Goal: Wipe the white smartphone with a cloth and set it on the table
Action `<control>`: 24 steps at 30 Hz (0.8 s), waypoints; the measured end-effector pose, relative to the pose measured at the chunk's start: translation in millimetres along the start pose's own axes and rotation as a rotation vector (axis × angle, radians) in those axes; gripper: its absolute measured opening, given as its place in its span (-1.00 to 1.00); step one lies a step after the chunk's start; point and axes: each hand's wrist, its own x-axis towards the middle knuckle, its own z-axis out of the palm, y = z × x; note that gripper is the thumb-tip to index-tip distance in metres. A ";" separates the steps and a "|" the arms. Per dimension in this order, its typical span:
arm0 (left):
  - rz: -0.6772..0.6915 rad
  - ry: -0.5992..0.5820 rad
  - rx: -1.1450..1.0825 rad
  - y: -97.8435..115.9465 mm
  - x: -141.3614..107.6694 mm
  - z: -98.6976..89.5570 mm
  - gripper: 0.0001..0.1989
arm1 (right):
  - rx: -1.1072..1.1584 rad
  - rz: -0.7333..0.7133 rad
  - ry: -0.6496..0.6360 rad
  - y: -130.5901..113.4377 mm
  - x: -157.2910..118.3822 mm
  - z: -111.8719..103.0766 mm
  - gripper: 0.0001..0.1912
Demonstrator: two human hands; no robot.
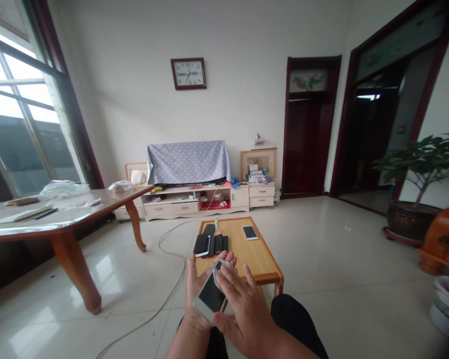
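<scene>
A white smartphone with a dark screen lies slanted across my left hand, whose palm is under it and whose thumb stands up at its left side. My right hand is laid over the phone's upper right part. Under its fingertips a small whitish piece, like a tissue or wipe, is pressed on the screen; most of it is hidden. Just beyond my hands, on the low wooden table, lie several dark phones or cases, a white-edged phone and a small pale bottle.
Another white phone rests at the low table's far right. To the left stands a larger table with plastic bags. A cable runs over the floor. A white bucket and a potted plant are at the right.
</scene>
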 end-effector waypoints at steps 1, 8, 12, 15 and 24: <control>0.009 -0.016 0.006 0.4 0.8 -3.1 0.03 | 0.005 -0.048 0.025 -4.0 -2.3 3.9 -0.21; -0.004 -0.059 0.013 -3.6 -1.5 -5.8 0.02 | 0.047 -0.037 0.022 -7.1 5.9 -1.3 -0.32; -0.010 -0.085 0.038 -6.1 -2.6 -1.7 0.03 | 0.007 0.035 0.040 0.0 11.2 -1.3 -0.28; -0.011 -0.093 0.050 -5.3 -3.7 -2.6 0.01 | 0.014 -0.109 0.153 -7.8 5.7 14.1 -0.14; -0.070 -0.021 0.067 -7.8 -5.6 2.8 0.00 | -0.005 0.055 0.073 3.2 16.7 -4.3 -0.36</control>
